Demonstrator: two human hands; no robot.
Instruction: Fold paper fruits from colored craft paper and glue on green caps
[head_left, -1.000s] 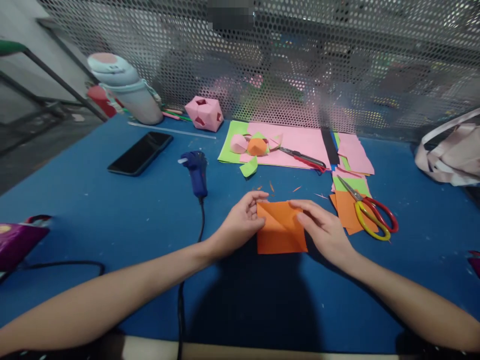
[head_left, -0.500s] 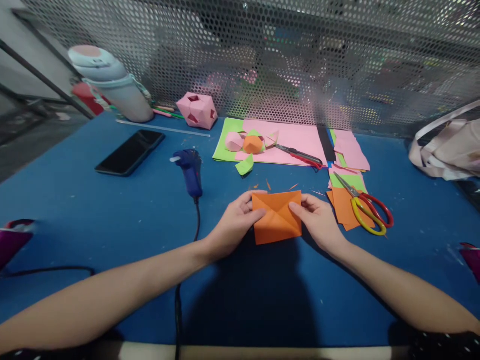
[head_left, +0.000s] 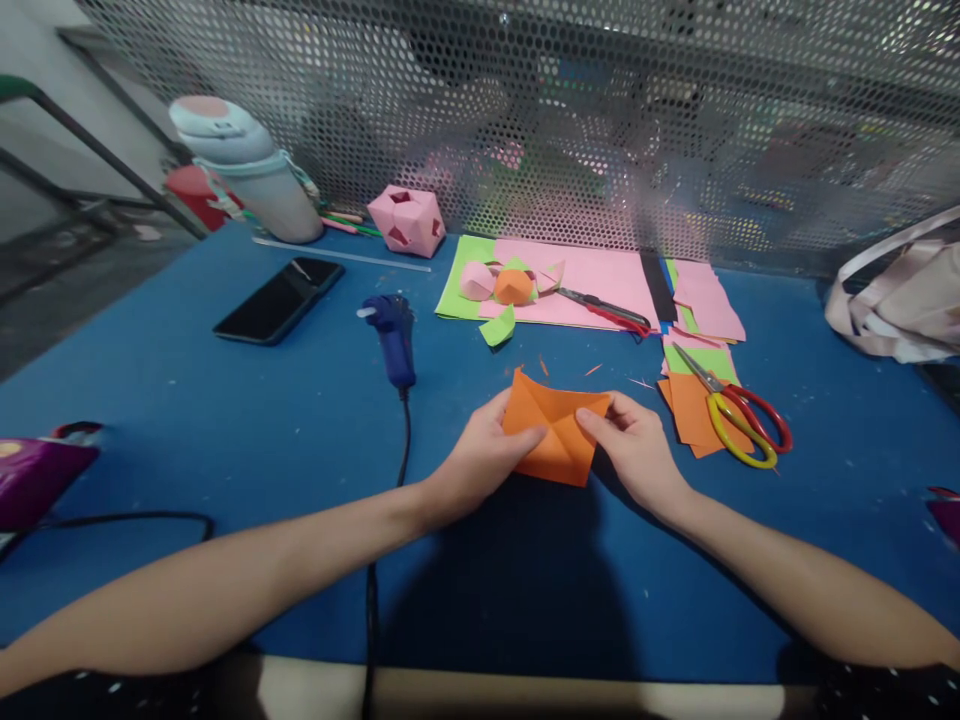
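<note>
A square of orange paper [head_left: 556, 455] with crossing diagonal creases is held above the blue table, its top edge bowing. My left hand [head_left: 487, 440] grips its left side, thumb on the front face and fingers hidden behind. On the right side my right hand [head_left: 636, 440] pinches it near the upper corner, thumb in front. Thin orange paper scraps [head_left: 544, 366] lie just beyond the sheet. Close to my right hand, scissors [head_left: 739, 415] with one red and one yellow handle rest on stacked orange paper pieces [head_left: 688, 420].
A blue glue gun [head_left: 394, 340] with a black cord lies left of my hands. Farther left are a phone [head_left: 279, 300] and a bottle [head_left: 262, 180]. At the back sit a pink paper ball [head_left: 409, 220], pink sheets [head_left: 577, 258] and a utility knife [head_left: 606, 308] before a perforated metal panel [head_left: 570, 130].
The orange paper has tilted and bent, its upper left corner now raised. My left hand has shifted its hold along the left side. The whole view has moved slightly.
</note>
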